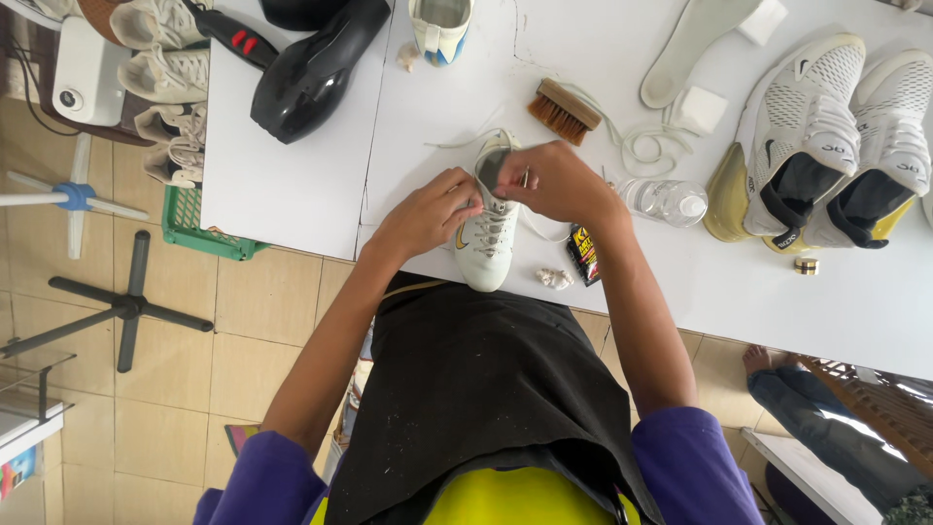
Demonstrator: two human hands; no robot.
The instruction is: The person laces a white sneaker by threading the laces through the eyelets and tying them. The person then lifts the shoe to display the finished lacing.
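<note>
Gripping a white sneaker (486, 243) on the table (292, 175), both hands (432, 209) pinch its laces (493, 228).

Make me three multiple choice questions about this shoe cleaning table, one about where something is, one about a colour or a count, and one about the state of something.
1. Where is the wooden brush?
A. beyond the white shoe
B. on the floor
C. in the green basket

2. What colour is the table?
A. white
B. red
C. brown

3. What are the left hand and right hand doing?
A. resting on the lap
B. both on the white shoe
C. holding the plastic bottle

Answers: 1 A, it lies on the table past the shoe. 2 A, the bare top is white. 3 B, both hands grip it at the laces.
</note>
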